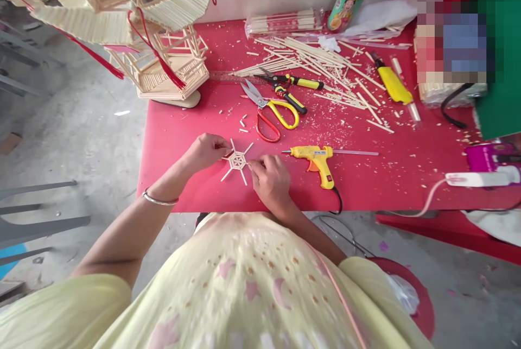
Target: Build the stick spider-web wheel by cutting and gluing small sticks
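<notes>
A small wheel-shaped frame of thin wooden sticks (237, 161) lies at the front of the red table, its spokes sticking out around a hexagonal middle. My left hand (207, 152) pinches it at the left side, thumb and fingers closed. From the right, my right hand (272, 176) grips the end of a spoke with closed fingertips. Just right of that hand rests a yellow hot glue gun (319, 162), a clear glue stick poking from its back. Beyond the frame lie scissors (268, 110) with one red and one yellow handle, blades open.
A stick-built pagoda model (163, 61) with red tassels stands at the back left. Cutting pliers (291, 88), loose wooden sticks (313, 61), a packed bundle (285, 22), a yellow tool (393, 83) and a pen holder (344, 7) occupy the back. Scraps litter the red tabletop (183, 121).
</notes>
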Tool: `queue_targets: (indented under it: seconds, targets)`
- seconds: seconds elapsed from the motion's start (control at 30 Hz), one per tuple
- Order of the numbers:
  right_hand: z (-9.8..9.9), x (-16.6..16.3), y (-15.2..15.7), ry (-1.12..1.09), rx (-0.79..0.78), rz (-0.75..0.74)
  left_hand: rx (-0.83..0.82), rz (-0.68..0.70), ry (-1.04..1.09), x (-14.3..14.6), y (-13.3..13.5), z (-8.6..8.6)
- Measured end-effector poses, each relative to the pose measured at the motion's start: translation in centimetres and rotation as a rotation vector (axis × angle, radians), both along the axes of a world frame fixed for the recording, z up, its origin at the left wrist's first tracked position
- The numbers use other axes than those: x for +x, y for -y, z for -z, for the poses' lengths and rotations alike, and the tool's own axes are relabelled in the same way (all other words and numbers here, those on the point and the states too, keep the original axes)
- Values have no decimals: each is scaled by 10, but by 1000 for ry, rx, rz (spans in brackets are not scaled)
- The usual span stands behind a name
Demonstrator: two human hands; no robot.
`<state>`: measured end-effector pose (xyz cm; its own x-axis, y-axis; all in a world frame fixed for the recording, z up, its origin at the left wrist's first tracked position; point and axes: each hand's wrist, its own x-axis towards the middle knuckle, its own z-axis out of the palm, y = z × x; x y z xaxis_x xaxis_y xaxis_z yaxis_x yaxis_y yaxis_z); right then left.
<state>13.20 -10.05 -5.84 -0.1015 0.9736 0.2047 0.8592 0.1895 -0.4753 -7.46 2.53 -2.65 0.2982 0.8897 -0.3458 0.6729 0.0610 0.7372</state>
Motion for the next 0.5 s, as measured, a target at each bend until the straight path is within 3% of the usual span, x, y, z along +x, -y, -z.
queue_targets:
  seconds: [0.13, 0.27, 0.37, 0.43, 0.5]
  targets:
    - [-20, 10, -8, -39, 20, 15, -48, -116, 192, -1, -1, -16]
    - [-50, 29, -53, 87, 75, 75, -225, -183, 603, 7, -4, -32]
    - [-59, 35, -99, 271, -41, 127, -273, -260, 830, 15, -6, -30]
    - [-56, 34, -123, 363, -174, 153, -277, -303, 940, 19, -7, -24]
    - [-50, 30, -139, 420, -209, 160, -276, -333, 1024, 21, -8, -17]
